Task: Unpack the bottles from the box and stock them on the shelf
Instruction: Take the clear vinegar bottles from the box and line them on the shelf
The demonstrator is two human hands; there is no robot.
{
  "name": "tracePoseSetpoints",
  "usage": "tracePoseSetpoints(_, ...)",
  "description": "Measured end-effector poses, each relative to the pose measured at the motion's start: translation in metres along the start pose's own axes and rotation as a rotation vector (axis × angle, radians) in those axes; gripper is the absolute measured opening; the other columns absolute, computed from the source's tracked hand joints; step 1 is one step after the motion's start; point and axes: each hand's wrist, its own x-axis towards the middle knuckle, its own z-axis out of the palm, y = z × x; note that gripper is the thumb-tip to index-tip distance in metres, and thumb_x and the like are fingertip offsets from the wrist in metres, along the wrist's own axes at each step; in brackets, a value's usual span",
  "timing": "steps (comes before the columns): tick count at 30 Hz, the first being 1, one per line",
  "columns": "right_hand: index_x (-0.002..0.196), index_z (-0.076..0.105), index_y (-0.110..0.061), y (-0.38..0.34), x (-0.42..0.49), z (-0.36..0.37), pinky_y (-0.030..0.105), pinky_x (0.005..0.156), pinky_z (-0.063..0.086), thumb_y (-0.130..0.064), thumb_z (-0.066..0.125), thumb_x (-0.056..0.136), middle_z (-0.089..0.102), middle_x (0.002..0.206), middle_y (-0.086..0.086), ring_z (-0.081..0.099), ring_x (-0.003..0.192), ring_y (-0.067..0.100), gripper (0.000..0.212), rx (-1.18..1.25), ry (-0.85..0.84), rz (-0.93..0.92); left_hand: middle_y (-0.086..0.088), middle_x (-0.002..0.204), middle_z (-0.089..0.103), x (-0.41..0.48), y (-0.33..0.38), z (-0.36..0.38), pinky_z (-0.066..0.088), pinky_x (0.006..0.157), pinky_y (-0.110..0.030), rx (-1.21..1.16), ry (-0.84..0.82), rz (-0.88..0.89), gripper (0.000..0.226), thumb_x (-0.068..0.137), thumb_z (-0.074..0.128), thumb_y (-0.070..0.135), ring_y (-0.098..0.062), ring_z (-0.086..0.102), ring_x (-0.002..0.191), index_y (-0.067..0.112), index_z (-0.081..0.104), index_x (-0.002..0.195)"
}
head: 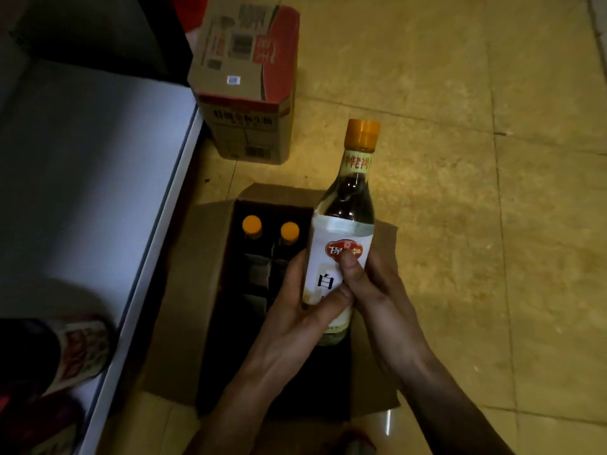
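Head view: I see the bottle (343, 221) at centre frame, over the open box (213, 257).
Hands: left hand (295, 310) and right hand (381, 290) both curl round its label.
Around: second carton (246, 93) top centre; shelf (98, 159) left.

You are working in dim, yellowish light: the tiled floor (460, 93) at upper right is brightest, while the inside of the open box (213, 244) sinks to near black, with only two orange caps (251, 223) standing out. The white label of the bottle (341, 244) catches enough light to show softly, a small streak of glare sits on the floor near the bottom edge, and the shelf board (82, 159) carries a broad grey shadow at lower left. Everything looks soft and grainy, the jars (78, 349) in the lower left corner are smeared out of focus, and the tile joints bend slightly toward the right edge.
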Motion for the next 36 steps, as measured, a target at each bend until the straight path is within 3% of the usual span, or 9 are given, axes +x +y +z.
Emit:
tracePoseSetpoints(5, 0.132, 0.064, -0.025, 0.008, -0.028, 0.008, 0.039, 0.096, 0.059, -0.038, 0.057, 0.092, 0.076, 0.119, 0.001, 0.073, 0.11, 0.018, 0.042, 0.064, -0.021, 0.078, 0.02, 0.124, 0.07, -0.028, -0.01, 0.005, 0.057, 0.086, -0.021, -0.059, 0.067, -0.063, 0.055, 0.084, 0.069, 0.042, 0.001, 0.067, 0.114, 0.047, 0.049, 0.135)
tracePoseSetpoints(9, 0.132, 0.064, -0.023, 0.017, -0.048, 0.004, 0.037, 0.094, 0.06, -0.04, 0.045, 0.098, 0.076, 0.119, 0.003, 0.073, 0.112, 0.019, 0.042, 0.079, -0.044, 0.126, 0.018, 0.121, 0.072, -0.049, -0.023, 0.009, 0.056, 0.085, -0.016, -0.066, 0.106, -0.134, 0.058, 0.081, 0.069, 0.046, -0.001, 0.069, 0.111, 0.037, 0.053, 0.137)
tracePoseSetpoints(14, 0.131, 0.065, -0.02, 0.034, -0.076, 0.001, 0.037, 0.093, 0.06, -0.035, 0.044, 0.101, 0.076, 0.119, 0.005, 0.073, 0.112, 0.023, 0.04, 0.134, -0.023, 0.206, 0.031, 0.11, 0.072, -0.07, -0.043, 0.013, 0.056, 0.077, -0.012, -0.029, 0.13, -0.198, 0.064, 0.069, 0.072, 0.054, 0.009, 0.069, 0.103, 0.04, 0.053, 0.129)
tracePoseSetpoints(18, 0.135, 0.062, -0.017, 0.035, -0.096, 0.002, 0.022, 0.075, 0.057, -0.033, 0.047, 0.103, 0.076, 0.117, 0.008, 0.074, 0.101, 0.016, 0.039, 0.114, -0.025, 0.178, 0.009, 0.129, 0.07, -0.09, -0.04, 0.007, 0.06, 0.093, -0.034, -0.008, 0.053, -0.229, 0.069, 0.08, 0.075, 0.048, -0.008, 0.069, 0.115, 0.035, 0.049, 0.143)
tracePoseSetpoints(23, 0.135, 0.064, -0.026, 0.019, -0.135, 0.003, 0.05, 0.103, 0.052, -0.044, 0.053, 0.1, 0.073, 0.126, 0.004, 0.069, 0.118, 0.025, 0.041, 0.132, -0.017, 0.217, 0.01, 0.135, 0.066, -0.127, -0.023, 0.005, 0.055, 0.103, -0.046, 0.056, 0.004, -0.255, 0.069, 0.082, 0.073, 0.049, -0.013, 0.065, 0.123, 0.042, 0.046, 0.145)
tracePoseSetpoints(27, 0.133, 0.064, -0.029, -0.026, -0.17, 0.001, 0.054, 0.105, 0.051, -0.042, 0.052, 0.098, 0.074, 0.125, 0.001, 0.07, 0.118, 0.022, 0.04, 0.071, -0.02, 0.23, 0.014, 0.133, 0.067, -0.168, 0.018, 0.022, 0.058, 0.097, -0.032, 0.016, 0.012, -0.295, 0.068, 0.083, 0.075, 0.05, -0.006, 0.065, 0.121, 0.043, 0.046, 0.144)
tracePoseSetpoints(30, 0.133, 0.064, -0.027, -0.08, -0.197, 0.001, 0.048, 0.102, 0.054, -0.038, 0.05, 0.099, 0.075, 0.123, 0.0, 0.071, 0.115, 0.02, 0.038, 0.032, -0.036, 0.237, 0.007, 0.128, 0.071, -0.203, 0.07, 0.037, 0.059, 0.087, -0.022, -0.007, 0.009, -0.302, 0.063, 0.081, 0.07, 0.036, -0.005, 0.069, 0.113, 0.034, 0.05, 0.141)
tracePoseSetpoints(33, 0.134, 0.063, -0.026, -0.144, -0.221, 0.005, 0.049, 0.103, 0.053, -0.034, 0.047, 0.103, 0.074, 0.124, 0.001, 0.07, 0.117, 0.02, 0.036, -0.002, -0.082, 0.214, 0.005, 0.129, 0.07, -0.232, 0.13, 0.043, 0.059, 0.09, -0.026, -0.003, -0.014, -0.267, 0.053, 0.095, 0.065, 0.023, -0.006, 0.069, 0.113, 0.031, 0.047, 0.144)
tracePoseSetpoints(36, 0.135, 0.062, -0.025, -0.217, -0.251, 0.009, 0.049, 0.105, 0.052, -0.032, 0.047, 0.103, 0.073, 0.127, 0.002, 0.069, 0.119, 0.02, 0.035, -0.012, -0.128, 0.183, 0.011, 0.13, 0.069, -0.269, 0.199, 0.047, 0.059, 0.093, -0.034, 0.028, -0.042, -0.239, 0.053, 0.098, 0.064, 0.031, -0.007, 0.068, 0.117, 0.039, 0.044, 0.147)
